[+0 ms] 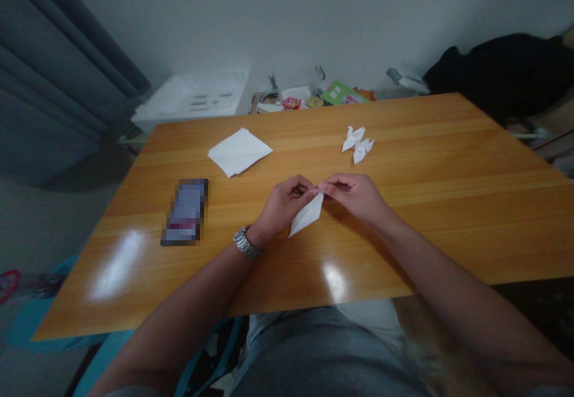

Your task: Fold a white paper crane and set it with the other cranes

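Note:
Between my hands is a white folded paper (308, 214), narrow and pointed, its lower tip angled toward me. My left hand (289, 201), with a metal watch on the wrist, pinches its upper edge between thumb and fingers. At the top corner my right hand (352, 194) grips the same paper with thumb and forefinger; the fingertips of both hands nearly meet there and hide that corner. Farther back on the right lie two small folded paper birds (357, 144), touching each other. A stack of white paper sheets (240, 152) rests at the back left.
The wooden table (426, 194) spans the view. On its left lies a phone (186, 211), blurred out. Behind the far edge are a white plastic tray (192, 95), a green packet (343, 93) and other clutter. A black cloth (497, 77) sits at the right rear.

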`<state>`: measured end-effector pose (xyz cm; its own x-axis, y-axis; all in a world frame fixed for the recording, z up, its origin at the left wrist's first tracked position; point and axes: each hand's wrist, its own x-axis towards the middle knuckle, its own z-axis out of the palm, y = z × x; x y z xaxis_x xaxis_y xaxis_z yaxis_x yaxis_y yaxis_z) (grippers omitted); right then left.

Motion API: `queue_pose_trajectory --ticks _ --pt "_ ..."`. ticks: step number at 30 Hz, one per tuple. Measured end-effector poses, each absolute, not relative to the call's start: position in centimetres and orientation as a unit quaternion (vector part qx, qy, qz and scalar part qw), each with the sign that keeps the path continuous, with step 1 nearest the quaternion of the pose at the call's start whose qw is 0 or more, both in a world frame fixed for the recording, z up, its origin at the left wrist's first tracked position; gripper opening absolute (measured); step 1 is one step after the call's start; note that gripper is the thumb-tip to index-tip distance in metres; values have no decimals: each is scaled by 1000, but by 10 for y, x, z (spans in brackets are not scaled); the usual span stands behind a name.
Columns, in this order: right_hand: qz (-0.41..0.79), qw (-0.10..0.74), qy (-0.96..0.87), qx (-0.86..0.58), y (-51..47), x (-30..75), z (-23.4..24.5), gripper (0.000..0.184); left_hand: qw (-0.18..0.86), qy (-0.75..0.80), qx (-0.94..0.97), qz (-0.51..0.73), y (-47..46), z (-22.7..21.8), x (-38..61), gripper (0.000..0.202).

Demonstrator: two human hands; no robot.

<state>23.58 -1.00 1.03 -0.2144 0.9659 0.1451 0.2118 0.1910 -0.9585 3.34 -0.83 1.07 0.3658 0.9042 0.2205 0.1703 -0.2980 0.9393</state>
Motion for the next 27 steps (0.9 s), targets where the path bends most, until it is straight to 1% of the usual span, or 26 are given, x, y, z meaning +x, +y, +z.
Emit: queue_pose_trajectory --ticks 6,11,14,18,24,27 --pt "444 430 -636 -462 -9 237 10 37 473 399 663 421 -7 11 34 29" --pt "446 499 -572 -475 -6 237 8 36 509 412 626 422 -5 6 33 30" --pt "450 515 -553 -476 -4 236 7 36 507 422 619 427 -3 4 32 28" --pt "464 506 -559 -464 -5 234 8 35 470 438 640 421 -3 8 28 26" --pt "437 427 -656 -444 -7 236 6 31 445 438 669 403 -6 16 27 25" --pt "428 436 -650 -452 -7 237 4 31 452 442 655 414 -6 17 29 26"
